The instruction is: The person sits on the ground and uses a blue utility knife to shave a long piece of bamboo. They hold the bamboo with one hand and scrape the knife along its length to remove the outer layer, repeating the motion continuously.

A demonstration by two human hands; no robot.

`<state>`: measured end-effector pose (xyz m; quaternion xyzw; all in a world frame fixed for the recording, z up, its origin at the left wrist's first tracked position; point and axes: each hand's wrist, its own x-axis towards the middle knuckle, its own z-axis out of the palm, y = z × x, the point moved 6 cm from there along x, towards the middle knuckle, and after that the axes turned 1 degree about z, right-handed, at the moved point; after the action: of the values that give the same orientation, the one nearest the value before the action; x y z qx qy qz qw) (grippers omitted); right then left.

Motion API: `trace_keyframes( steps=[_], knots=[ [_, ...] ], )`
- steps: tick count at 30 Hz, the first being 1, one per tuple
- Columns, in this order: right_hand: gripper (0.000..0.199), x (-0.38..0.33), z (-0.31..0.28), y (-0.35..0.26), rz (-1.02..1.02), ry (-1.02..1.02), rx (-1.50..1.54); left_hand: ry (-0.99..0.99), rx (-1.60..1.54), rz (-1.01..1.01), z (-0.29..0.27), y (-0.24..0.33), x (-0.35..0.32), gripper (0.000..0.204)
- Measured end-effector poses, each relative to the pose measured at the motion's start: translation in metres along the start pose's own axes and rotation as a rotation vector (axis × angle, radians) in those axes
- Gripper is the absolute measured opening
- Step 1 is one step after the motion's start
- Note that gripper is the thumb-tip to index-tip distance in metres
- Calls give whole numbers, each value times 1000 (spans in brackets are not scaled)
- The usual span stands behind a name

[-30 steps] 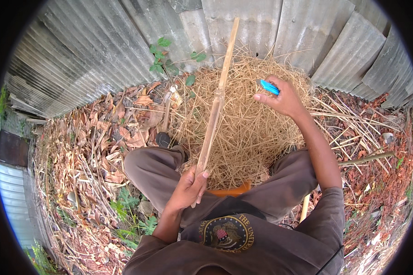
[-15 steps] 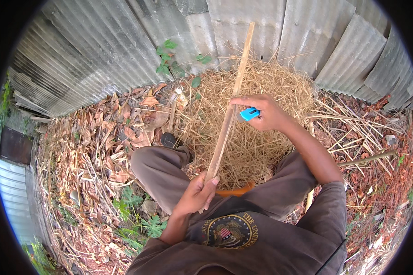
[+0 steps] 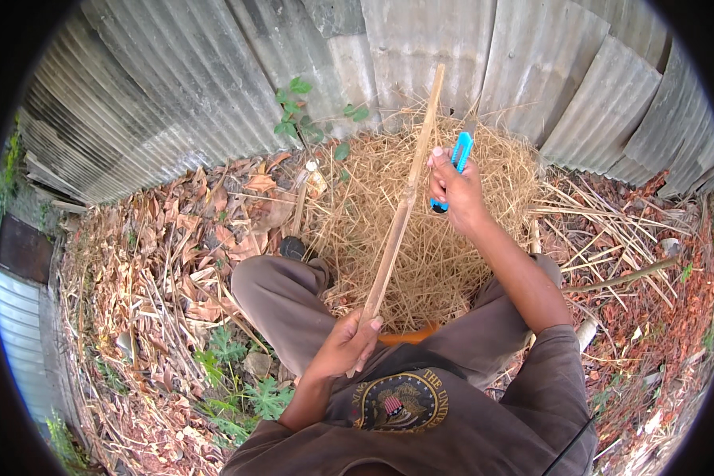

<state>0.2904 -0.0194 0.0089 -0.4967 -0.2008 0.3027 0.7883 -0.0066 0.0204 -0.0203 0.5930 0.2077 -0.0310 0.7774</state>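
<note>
Across the top of the frame I see a corrugated metal fence (image 3: 214,103), and below it the ground (image 3: 159,262) is thick with dry leaves. In the upper middle lies a big heap of straw-like shavings (image 3: 444,238), right in front of my knees.

The long bamboo strip (image 3: 401,214) runs from the lower middle up toward the top middle, tilted slightly right. My left hand (image 3: 345,345) is clenched round its lower end, just above my lap. My right hand (image 3: 452,186) is closed on a blue utility knife (image 3: 454,166), held upright just to the right of the strip, about halfway up it. I cannot tell whether the blade touches the strip.

To do this well, I judge the left grip should stay firm and low so the strip does not twist, and the knife should meet the strip at a shallow angle, with any stroke running away from my body and well clear of the left hand. A steep angle would likely bite in and snap the thin strip.

As for containers, I see 0 here: no basket, bucket or box. The shavings simply lie loose on the ground. Something orange (image 3: 408,336) peeks out at my lap; I cannot tell what it is.
</note>
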Motion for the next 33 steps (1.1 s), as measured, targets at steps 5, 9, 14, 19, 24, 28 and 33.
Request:
trace_keyframes(
  steps=[5,9,14,19,24,28,33],
  knots=[
    [35,24,-49,-21,-57,42,-806,21,-96,-4,-5,-14,-8,22],
    [41,3,-37,-21,-156,54,-1518,128,-105,59,-6,-6,-4,23],
    [40,-39,25,-1,-225,-295,-1160,280,-13,155,-9,9,7,22],
    [41,-63,55,16,-440,-518,-1151,297,19,148,-8,19,10,19],
    [46,-63,60,10,-538,-504,-1191,334,70,167,-8,24,11,18],
    [58,-65,67,15,-531,-544,-1307,316,132,144,-1,29,10,17],
    [66,-56,60,25,-557,-499,-1391,291,196,139,6,26,10,22]
  ],
)
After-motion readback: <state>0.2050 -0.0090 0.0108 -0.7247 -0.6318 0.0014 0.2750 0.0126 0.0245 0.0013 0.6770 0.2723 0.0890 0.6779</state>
